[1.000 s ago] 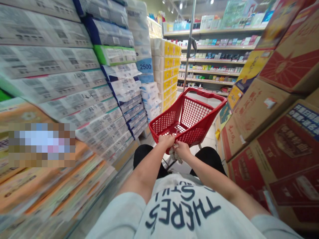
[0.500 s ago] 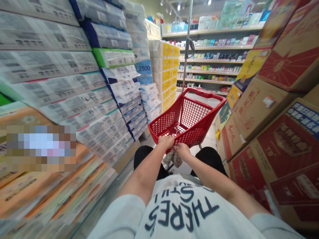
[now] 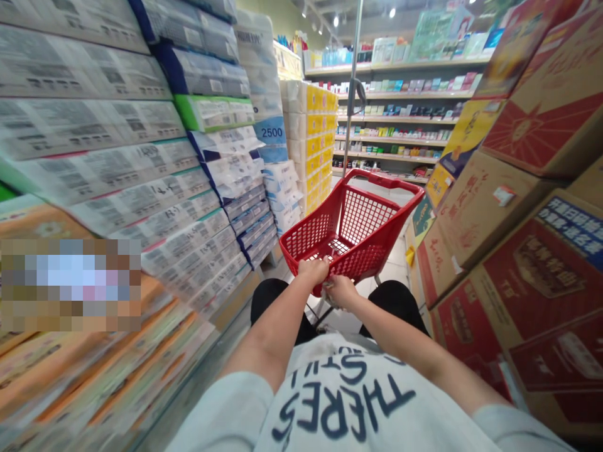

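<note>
A red plastic shopping cart with a perforated basket stands tilted in front of me. My left hand is closed at the basket's near edge, its fingers wrapped over it. Just to its right and slightly lower, my right hand is closed on a small patterned cloth, bunched beneath the fingers near the same edge. What the cloth is exactly cannot be made out. The inside of the basket shows only its own red grid and floor.
Packs of tissue paper rise in a tall stack at left. Cardboard boxes are piled close at right. Ahead are a glass door's handle and shelves of small goods. A yellow object lies by the boxes.
The patterned cloth hung down below my right hand; now it is mostly gathered up in that hand. My left hand and the cart are nearly where they were.
</note>
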Tool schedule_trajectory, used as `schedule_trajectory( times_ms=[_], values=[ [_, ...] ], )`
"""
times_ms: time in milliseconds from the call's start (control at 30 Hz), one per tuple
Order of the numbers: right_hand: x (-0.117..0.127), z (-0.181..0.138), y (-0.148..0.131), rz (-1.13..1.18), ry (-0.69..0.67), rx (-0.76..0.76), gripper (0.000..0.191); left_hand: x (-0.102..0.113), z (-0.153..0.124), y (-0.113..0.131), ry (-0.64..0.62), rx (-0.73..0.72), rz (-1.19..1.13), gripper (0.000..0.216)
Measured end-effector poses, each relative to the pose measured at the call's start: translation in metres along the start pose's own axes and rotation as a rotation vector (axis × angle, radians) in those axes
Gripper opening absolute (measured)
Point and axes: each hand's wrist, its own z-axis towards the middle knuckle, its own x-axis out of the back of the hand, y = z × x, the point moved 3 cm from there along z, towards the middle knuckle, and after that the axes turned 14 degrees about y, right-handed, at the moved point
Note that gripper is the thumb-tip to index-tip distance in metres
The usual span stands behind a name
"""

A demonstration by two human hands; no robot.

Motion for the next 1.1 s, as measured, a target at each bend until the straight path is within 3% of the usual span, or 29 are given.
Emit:
schedule_trajectory(
  times_ms=[167,333,500,900,1033,1100],
  values=[
    [0.002,0.001,0.003,-0.049,0.015,-0.143,0.022,0.001,-0.001,0.000,0.006,-0.007,-0.001,0.042],
    [-0.006,0.003,0.002,0.032,-0.037,-0.065,0.019,0.001,-0.002,0.000,0.021,-0.010,0.004,0.040],
    [-0.011,0.009,0.019,0.060,0.032,-0.194,0.019,0.002,-0.004,0.000,0.021,-0.011,0.009,0.041],
    [-0.007,0.009,0.019,0.207,0.071,-0.216,0.018,0.005,-0.002,0.003,-0.015,0.020,-0.021,0.042],
    [-0.009,0.008,0.018,0.238,0.083,-0.227,0.017,0.012,0.009,0.016,0.138,0.125,-0.122,0.046],
    [-0.007,0.009,0.020,0.253,0.092,-0.245,0.018,0.012,0.015,0.028,0.166,0.101,-0.168,0.047]
  ],
)
